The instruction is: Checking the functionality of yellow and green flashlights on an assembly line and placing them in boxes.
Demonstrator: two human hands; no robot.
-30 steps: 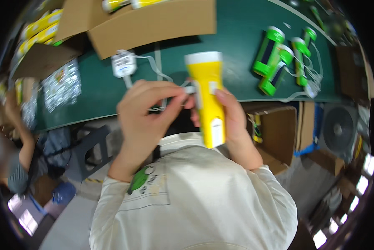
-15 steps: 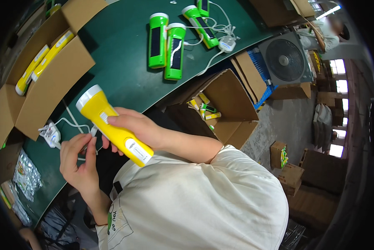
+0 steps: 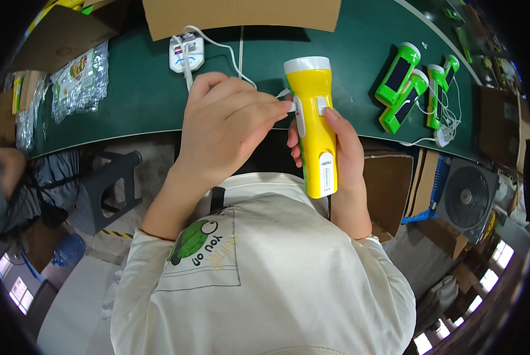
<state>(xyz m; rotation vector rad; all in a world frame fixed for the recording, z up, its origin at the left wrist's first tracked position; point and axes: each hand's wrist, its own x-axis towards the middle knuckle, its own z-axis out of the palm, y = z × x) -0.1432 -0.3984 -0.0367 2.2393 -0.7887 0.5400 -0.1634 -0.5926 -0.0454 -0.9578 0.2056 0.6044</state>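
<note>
Yellow torch (image 3: 315, 127) swung upright since before, right hand (image 3: 343, 151) grip clamped round its body, left hand (image 3: 226, 127) fingertips pinched on white plug (image 3: 285, 94) at its side, above green surface (image 3: 140, 89).

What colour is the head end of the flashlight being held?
White, on a yellow plastic flashlight gripped by the right hand; head view shows it best.
</note>
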